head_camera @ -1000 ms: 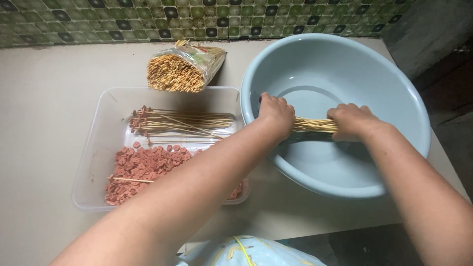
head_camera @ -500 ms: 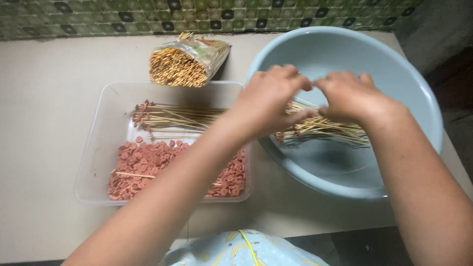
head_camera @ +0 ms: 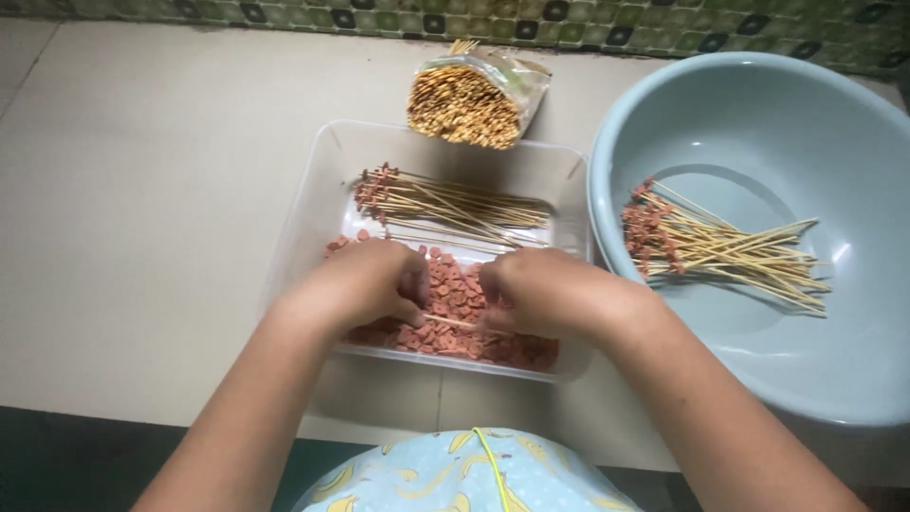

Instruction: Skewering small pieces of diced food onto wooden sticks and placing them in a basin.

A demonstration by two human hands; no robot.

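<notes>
Two hands, left (head_camera: pixel 365 284) and right (head_camera: pixel 540 294), pinch one thin skewer (head_camera: pixel 453 322) over the pink meat pieces (head_camera: pixel 455 294) in the clear tray (head_camera: pixel 313 204), with finished skewers (head_camera: pixel 445 201) behind them and more (head_camera: pixel 711 245) in the blue basin (head_camera: pixel 758 104) beside the tray, many pieces still unthreaded.

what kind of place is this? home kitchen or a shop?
Likely a home kitchen counter, used for food prep; can't rule out a small shop. Cues: the patterned tile backsplash, a clear plastic tray of sliced sausage pieces, and a pale blue basin holding loaded skewers.
</notes>
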